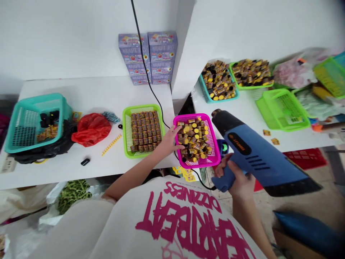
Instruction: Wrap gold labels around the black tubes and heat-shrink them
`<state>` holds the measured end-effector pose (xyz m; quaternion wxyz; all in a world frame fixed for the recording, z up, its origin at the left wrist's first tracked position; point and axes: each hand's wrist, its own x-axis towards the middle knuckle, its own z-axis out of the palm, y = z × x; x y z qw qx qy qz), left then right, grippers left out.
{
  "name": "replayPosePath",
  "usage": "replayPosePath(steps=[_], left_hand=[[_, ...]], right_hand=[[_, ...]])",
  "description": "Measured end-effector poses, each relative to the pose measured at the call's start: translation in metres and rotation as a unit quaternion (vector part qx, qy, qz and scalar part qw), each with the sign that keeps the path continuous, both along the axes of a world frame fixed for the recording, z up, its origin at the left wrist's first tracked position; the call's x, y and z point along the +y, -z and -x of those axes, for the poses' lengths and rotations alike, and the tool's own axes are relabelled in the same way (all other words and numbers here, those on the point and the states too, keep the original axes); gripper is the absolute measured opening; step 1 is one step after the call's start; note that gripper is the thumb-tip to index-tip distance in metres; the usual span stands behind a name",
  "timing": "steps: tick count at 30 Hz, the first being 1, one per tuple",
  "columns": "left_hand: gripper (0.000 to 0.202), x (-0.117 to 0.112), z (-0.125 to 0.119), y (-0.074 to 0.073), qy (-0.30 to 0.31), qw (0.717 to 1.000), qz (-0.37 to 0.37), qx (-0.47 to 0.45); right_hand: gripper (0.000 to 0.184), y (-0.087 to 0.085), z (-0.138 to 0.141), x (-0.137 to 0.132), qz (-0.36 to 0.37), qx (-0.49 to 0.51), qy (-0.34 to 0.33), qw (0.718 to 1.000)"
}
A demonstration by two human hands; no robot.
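Note:
My right hand [241, 180] is wrapped round the handle of a blue heat gun [250, 151], whose black nozzle points up and left, beside a pink basket [215, 158]. Small wrapped bottles [196, 138] with yellow or black caps lie jumbled in that basket. My left hand [170, 141] reaches over the basket's left rim, thumb and fingers apart at the nearest bottles; whether it touches them I cannot tell. Just left of it stands a green basket [126, 144] with similar small wrapped pieces [145, 131] in neat rows.
A black cord [144, 59] hangs down between the two baskets. Bottles fill a teal basket [206, 95] and a green basket [253, 86] at the right. Purple boxes [148, 57] are stacked at the wall. A red bag [93, 127] and another teal basket [20, 144] stand left.

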<state>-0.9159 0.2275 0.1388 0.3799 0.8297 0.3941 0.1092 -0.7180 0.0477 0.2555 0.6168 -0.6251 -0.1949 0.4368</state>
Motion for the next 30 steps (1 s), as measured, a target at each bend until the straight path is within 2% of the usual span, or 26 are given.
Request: replayPosePath(steps=[2, 5, 7, 9, 11, 13, 16, 18, 19, 21, 24, 27, 30], left_hand=[[0.063, -0.004, 0.004, 0.009, -0.034, 0.999, 0.001, 0.032], [0.042, -0.005, 0.031, 0.034, -0.067, 0.993, 0.024, 0.092], [0.035, -0.001, 0.046, 0.048, -0.052, 0.992, 0.046, 0.108], [0.030, 0.004, 0.051, 0.053, -0.030, 0.993, 0.060, 0.099], [0.027, 0.008, 0.044, 0.047, -0.022, 0.995, 0.062, 0.077], [0.031, 0.008, 0.028, 0.035, -0.026, 0.997, 0.059, 0.048], [0.058, -0.001, 0.007, 0.018, -0.037, 0.998, 0.060, 0.009], [0.075, -0.013, 0.006, 0.015, -0.048, 0.996, 0.070, 0.000], [0.076, -0.021, 0.012, 0.016, -0.055, 0.995, 0.080, 0.003], [0.061, -0.040, 0.038, 0.023, -0.071, 0.991, 0.113, 0.022], [0.036, -0.074, 0.100, 0.038, -0.111, 0.974, 0.185, 0.070], [0.028, -0.108, 0.165, 0.051, -0.190, 0.942, 0.248, 0.125], [0.028, -0.128, 0.207, 0.061, -0.292, 0.898, 0.279, 0.173]], right_hand=[[0.026, -0.003, 0.000, 0.000, -0.004, 0.006, 0.003, 1.000], [0.024, -0.003, 0.001, -0.001, 0.020, 0.001, -0.008, 1.000], [0.024, -0.001, 0.003, -0.002, 0.049, -0.013, -0.016, 0.999], [0.025, 0.002, 0.005, -0.002, 0.079, -0.038, -0.025, 0.996], [0.026, 0.003, 0.008, -0.002, 0.101, -0.062, -0.037, 0.992], [0.027, 0.003, 0.009, 0.001, 0.100, -0.061, -0.046, 0.992], [0.025, 0.000, 0.009, 0.007, 0.068, -0.019, -0.045, 0.996], [0.025, -0.001, 0.008, 0.014, 0.053, 0.006, -0.055, 0.997], [0.026, 0.000, 0.007, 0.017, 0.053, 0.012, -0.066, 0.996], [0.027, 0.003, 0.005, 0.025, 0.070, 0.012, -0.098, 0.993], [0.030, 0.009, 0.006, 0.038, 0.124, -0.006, -0.155, 0.980], [0.026, 0.013, 0.012, 0.053, 0.172, -0.062, -0.215, 0.959], [0.026, 0.011, 0.018, 0.068, 0.173, -0.094, -0.245, 0.949]])
